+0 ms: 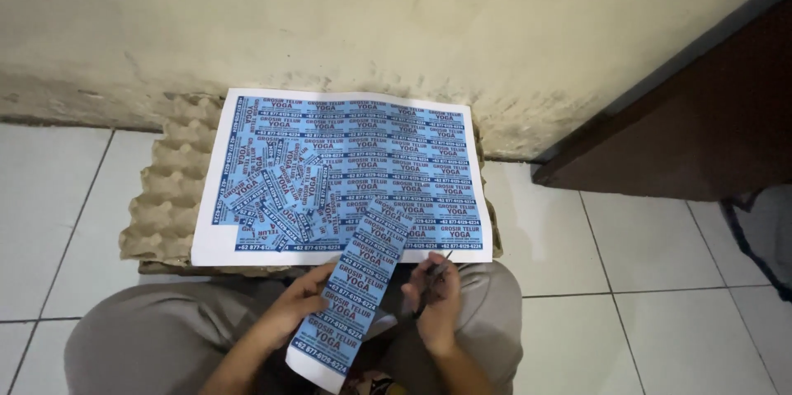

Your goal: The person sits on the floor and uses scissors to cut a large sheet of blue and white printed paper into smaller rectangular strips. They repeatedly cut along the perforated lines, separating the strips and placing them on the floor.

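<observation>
Strip of blue printed paper labels, long and narrow: you are holding it over your lap, its long axis running from near-left up to far-right, its far end overlapping the white sheet of blue labels lying on the grey cardboard egg tray. Your left hand is pinching the strip's left edge. Your right hand, just right of the strip, is gripping dark-handled scissors.
</observation>
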